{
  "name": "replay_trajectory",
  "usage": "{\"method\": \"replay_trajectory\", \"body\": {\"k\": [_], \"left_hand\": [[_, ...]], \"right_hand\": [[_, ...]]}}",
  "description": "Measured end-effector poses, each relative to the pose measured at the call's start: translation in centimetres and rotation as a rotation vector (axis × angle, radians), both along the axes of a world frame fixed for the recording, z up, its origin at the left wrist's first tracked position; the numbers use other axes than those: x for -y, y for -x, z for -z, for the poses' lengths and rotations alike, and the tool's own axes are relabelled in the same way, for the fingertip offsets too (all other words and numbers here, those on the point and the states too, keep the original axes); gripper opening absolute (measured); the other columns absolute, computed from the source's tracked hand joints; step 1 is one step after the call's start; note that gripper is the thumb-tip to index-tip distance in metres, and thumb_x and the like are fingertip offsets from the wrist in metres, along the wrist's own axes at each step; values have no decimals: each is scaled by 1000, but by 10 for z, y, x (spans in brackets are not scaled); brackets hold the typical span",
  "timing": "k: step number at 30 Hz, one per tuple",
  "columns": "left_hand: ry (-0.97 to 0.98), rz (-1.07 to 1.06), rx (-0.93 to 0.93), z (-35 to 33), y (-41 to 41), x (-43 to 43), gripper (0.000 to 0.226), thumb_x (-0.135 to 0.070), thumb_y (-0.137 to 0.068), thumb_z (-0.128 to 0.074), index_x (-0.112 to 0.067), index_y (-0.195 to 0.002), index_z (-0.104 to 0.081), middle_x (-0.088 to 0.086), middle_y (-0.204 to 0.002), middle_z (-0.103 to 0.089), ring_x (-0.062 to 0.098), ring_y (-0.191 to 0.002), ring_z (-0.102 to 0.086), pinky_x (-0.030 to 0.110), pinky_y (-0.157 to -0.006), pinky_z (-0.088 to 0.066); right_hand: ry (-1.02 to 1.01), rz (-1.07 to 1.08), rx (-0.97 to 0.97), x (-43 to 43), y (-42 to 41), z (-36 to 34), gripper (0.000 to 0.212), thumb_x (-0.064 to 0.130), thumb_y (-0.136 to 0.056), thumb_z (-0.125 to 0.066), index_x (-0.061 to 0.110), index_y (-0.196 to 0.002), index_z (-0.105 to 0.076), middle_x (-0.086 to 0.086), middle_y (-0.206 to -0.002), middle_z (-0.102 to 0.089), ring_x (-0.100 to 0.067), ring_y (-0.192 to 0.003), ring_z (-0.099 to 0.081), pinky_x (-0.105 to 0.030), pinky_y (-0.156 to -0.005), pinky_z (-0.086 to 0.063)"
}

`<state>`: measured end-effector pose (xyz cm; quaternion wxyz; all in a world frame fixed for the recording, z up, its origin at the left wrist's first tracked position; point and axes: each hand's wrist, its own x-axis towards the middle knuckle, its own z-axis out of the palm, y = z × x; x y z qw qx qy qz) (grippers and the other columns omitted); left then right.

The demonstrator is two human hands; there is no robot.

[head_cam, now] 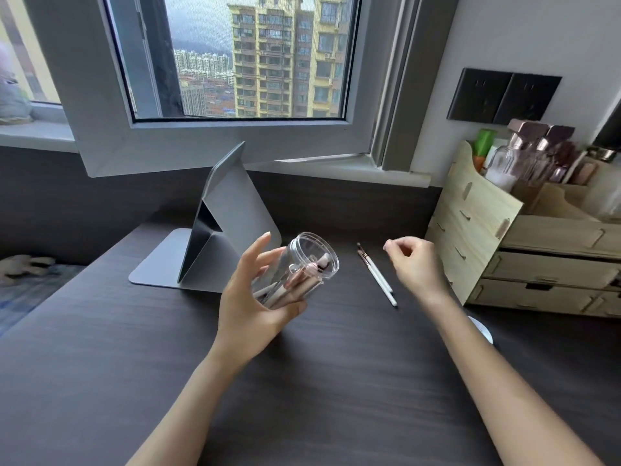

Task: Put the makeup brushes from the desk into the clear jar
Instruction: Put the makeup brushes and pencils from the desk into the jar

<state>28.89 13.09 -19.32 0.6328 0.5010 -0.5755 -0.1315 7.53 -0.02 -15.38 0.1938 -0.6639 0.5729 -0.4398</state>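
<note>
Left hand [250, 297] wrapped around tilted clear jar [295, 269] of pink-handled brushes; right hand [415, 264] loosely curled, empty, above two thin white brushes [378, 274] on dark woodgrain desk [134, 348].

No text, label, brand, number or sign can be read anywhere in the frame. The bottles [534, 156] in the wooden organiser [477, 223] at the right edge show no legible print, and the dark wall sockets [504, 99] at upper right carry no readable markings.
</note>
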Motion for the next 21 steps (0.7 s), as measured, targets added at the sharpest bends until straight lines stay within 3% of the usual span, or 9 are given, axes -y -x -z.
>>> {"method": "replay_trajectory", "body": {"k": [2, 4, 11, 17, 21], "left_hand": [[-1, -3, -6, 0, -1, 1, 97, -22, -51, -86, -53, -129, -38, -17, -117, -64, 13, -114, -60, 31, -96, -46], [-1, -3, -7, 1, -2, 1, 97, -22, -51, -86, -53, -130, -38, -22, -116, -63, 14, -115, -60, 32, -97, -46], [4, -5, 16, 1, -3, 2, 97, -22, -52, -86, -52, -130, -37, -27, -116, -62, 12, -114, -60, 30, -95, -46], [17, -4, 33, 0, -1, 1, 96, -24, -52, -85, -55, -129, -37, -30, -116, -60, 7, -113, -60, 23, -95, -46], [16, -6, 26, -1, -1, 0, 96, -24, -51, -85, -58, -127, -36, -33, -115, -59, 8, -113, -60, 19, -94, -46]], "right_hand": [[-99, 81, -277, 19, 4, 16, 25, 30, -87, -57, 10, -88, -72, -8, -88, -73, -29, -88, -64, -28, -68, -41], [-227, 100, -414, 33, 2, 27, 26, 36, -84, -60, 14, -96, -69, -9, -104, -71, -31, -101, -63, -31, -74, -45], [-434, 90, -506, 57, -15, 30, 29, 20, -77, -67, 10, -104, -68, -13, -111, -69, -31, -105, -62, -28, -75, -45], [-472, 92, -302, 63, -5, 29, 30, 22, -74, -73, 3, -97, -70, -13, -98, -70, -27, -93, -65, -29, -71, -45], [-298, 73, 205, 48, 4, 9, 12, 11, -82, -69, 7, -74, -62, -9, -63, -57, -21, -51, -55, -29, -51, -48]]}}
